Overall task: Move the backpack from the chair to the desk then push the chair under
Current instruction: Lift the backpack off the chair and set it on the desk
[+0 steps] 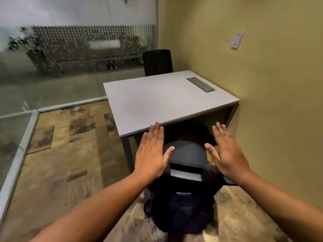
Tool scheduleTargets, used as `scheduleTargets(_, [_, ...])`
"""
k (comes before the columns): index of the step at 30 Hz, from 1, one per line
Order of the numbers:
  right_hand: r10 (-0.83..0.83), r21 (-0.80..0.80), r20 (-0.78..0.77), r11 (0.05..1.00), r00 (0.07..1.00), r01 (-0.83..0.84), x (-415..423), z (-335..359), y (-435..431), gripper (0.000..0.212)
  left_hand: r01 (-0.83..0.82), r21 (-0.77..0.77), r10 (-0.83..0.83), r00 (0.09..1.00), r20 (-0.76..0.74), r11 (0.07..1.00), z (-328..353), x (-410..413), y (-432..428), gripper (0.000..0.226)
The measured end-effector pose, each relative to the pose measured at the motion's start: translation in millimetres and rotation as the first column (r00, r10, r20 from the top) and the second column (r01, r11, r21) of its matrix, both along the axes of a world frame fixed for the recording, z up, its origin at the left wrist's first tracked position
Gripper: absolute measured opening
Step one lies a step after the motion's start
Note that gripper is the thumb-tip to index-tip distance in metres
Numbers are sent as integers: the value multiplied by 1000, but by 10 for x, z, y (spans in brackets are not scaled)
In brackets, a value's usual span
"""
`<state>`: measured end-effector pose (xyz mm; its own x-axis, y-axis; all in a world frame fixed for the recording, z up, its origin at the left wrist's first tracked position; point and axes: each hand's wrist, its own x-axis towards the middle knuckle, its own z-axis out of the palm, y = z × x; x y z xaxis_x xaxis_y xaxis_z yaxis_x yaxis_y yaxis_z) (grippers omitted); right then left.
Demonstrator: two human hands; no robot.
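Note:
A black backpack [185,154] with a grey strip near its top handle sits low in front of the desk [157,100], on a black chair that it mostly hides. One dark chair arm [229,181] shows at the right. My left hand [152,154] is flat with fingers apart at the bag's left side, its fingertips over the desk's near edge. My right hand [227,152] is flat and open at the bag's right side. Neither hand grips anything. The desk top is pale grey with a cable hatch [200,84] at its far right.
A second black chair [157,62] stands behind the desk. A yellow wall [279,102] runs close along the right. Glass partitions [52,67] enclose the back and left. Patterned carpet [70,163] spreads to the left. Something dark [206,135] lies under the desk.

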<state>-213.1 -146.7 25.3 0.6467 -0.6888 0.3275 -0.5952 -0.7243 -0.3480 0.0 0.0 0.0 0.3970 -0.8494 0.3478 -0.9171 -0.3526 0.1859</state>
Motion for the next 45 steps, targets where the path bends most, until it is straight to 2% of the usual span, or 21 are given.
scheduleTargets(5, [64, 75, -204, 996, 977, -50, -180, -549, 294, 85, 21, 126, -12, 997, -76, 992, -528, -227, 255, 78])
scheduleTargets(11, [37, 138, -263, 990, 964, 0, -308, -871, 452, 78, 93, 188, -66, 987, -146, 978, -777, -266, 262, 65])
scheduleTargets(17, [-16, 77, -313, 996, 949, 42, -291, -992, 462, 68, 93, 135, -67, 980, -186, 986, -865, -319, 283, 59])
scheduleTargets(26, [-59, 11, -330, 998, 942, 67, -277, -1067, 500, 69, 60, 76, -48, 988, -150, 995, -947, -359, 292, 59])
scheduleTargets(31, [-55, 3, -319, 998, 946, 59, -286, -1053, 497, 70, 45, -30, -52, 959, -277, 999, -850, -397, 310, 57])
scheduleTargets(35, [-51, -8, -316, 999, 947, 52, -284, -1051, 497, 70, -209, -253, 68, 878, -473, 944, -812, -413, 430, 45])
scheduleTargets(37, [-55, -20, -310, 998, 949, 51, -286, -1044, 501, 69, -345, -267, 136, 803, -580, 900, -846, -427, 484, 45])
scheduleTargets(41, [-46, -31, -296, 999, 954, 39, -280, -1041, 500, 67, -532, -158, 208, 562, -800, 832, -926, -409, 468, 49])
scheduleTargets(45, [-38, -25, -287, 999, 957, 32, -279, -1075, 491, 65, -484, 18, 212, 350, -912, 875, -1076, -325, 372, 50])
